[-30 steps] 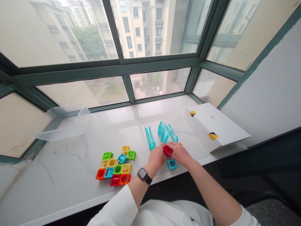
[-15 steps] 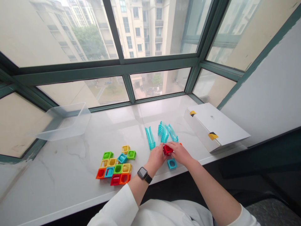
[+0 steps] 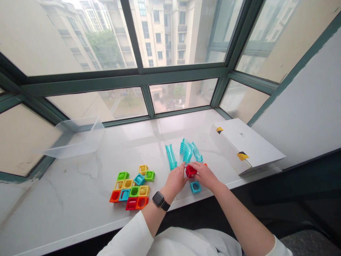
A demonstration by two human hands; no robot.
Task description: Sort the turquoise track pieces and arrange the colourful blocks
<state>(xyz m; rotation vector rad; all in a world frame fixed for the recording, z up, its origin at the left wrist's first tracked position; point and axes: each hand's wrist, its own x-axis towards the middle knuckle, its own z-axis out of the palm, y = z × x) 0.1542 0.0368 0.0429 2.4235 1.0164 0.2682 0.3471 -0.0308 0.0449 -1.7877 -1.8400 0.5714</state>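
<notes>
Currently, a red block point(image 3: 191, 171) is being held near the front edge of the white surface point(image 3: 128, 142), its near side showing between the two hands. By the grip of the right hand point(image 3: 205, 176) it is being clasped, the fingers being laid over its top and right and the thumb being tucked along its near side. No clear long axis is being shown by the block, which looks roughly as broad as it is deep. From the right grip it is being kept toward the left; from the left hand point(image 3: 175, 181) it is lying just to the right, so the right is the nearer. The left grip is being curled beside the block, thumb and fingertips turned toward it; whether it is being touched there cannot be told. A sliver of an orange piece point(image 3: 205, 164) is being mostly covered behind the right hand. A blue block point(image 3: 195, 187) is being left just nearer the edge, its round opening facing up. Beyond the hands, turquoise tracks point(image 3: 171, 156) are being spread out, while a group of coloured blocks point(image 3: 134, 192) is being kept well to the left.
</notes>
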